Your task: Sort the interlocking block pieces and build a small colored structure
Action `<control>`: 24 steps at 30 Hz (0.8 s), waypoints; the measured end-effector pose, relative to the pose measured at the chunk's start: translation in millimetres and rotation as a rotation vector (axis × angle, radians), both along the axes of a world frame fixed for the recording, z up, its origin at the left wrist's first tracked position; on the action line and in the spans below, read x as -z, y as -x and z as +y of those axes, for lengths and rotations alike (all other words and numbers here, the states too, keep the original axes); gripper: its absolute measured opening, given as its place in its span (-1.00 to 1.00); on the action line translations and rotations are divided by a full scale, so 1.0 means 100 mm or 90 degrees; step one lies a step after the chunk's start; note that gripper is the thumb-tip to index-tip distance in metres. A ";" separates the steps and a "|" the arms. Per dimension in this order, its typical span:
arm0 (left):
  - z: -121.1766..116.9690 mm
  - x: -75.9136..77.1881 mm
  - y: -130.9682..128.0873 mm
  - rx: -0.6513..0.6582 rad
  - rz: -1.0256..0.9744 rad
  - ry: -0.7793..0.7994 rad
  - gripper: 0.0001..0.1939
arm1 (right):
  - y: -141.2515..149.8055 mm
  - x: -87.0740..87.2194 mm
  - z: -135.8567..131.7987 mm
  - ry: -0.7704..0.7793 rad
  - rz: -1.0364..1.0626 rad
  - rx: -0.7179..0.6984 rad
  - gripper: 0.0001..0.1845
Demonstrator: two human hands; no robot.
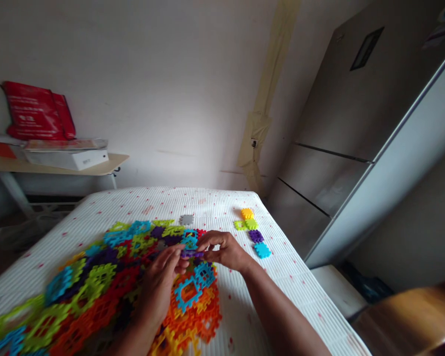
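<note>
A heap of flat plastic interlocking tiles [96,291] in green, blue, purple, red and orange covers the left and middle of a white ribbed table cover [296,277]. My left hand [162,282] and my right hand [226,249] meet above the heap. Both pinch a small purple tile [192,253] between their fingertips, edge-on to me. A blue open-frame tile [193,287] lies just beneath my hands on the orange ones.
A short row of small tiles sits apart at the right: orange [247,213], green [246,224], purple [255,236], blue [262,250]. A grey tile [186,219] lies behind the heap. A tall grey fridge [356,128] stands right; a shelf with boxes [66,159] and a red bag [37,111] stands left.
</note>
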State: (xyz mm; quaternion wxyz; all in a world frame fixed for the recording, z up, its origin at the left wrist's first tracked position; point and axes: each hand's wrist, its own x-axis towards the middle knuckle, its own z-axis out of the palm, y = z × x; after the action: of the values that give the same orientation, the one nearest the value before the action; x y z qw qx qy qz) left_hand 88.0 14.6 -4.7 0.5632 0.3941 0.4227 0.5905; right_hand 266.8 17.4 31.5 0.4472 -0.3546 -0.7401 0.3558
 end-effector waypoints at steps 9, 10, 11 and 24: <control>-0.01 0.03 0.05 0.033 0.041 0.021 -0.60 | -0.66 -0.19 -0.05 0.218 -0.617 0.524 -0.66; -0.01 0.02 0.04 0.030 0.048 0.021 -0.60 | -0.78 -0.18 -0.06 0.238 -0.650 0.604 -0.68; -0.01 0.02 0.04 0.029 0.050 0.023 -0.60 | -0.89 -0.15 -0.06 0.258 -0.665 0.656 -0.68; -0.02 0.01 0.04 0.029 0.068 0.029 -0.59 | -1.20 0.29 0.06 0.364 -0.678 0.745 -0.52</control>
State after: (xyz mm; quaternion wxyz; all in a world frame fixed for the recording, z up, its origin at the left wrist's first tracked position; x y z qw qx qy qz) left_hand 84.2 12.5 -5.8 0.5621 0.4212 0.4566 0.5460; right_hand 387.1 23.8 2.2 0.0433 -0.9012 -0.4306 0.0252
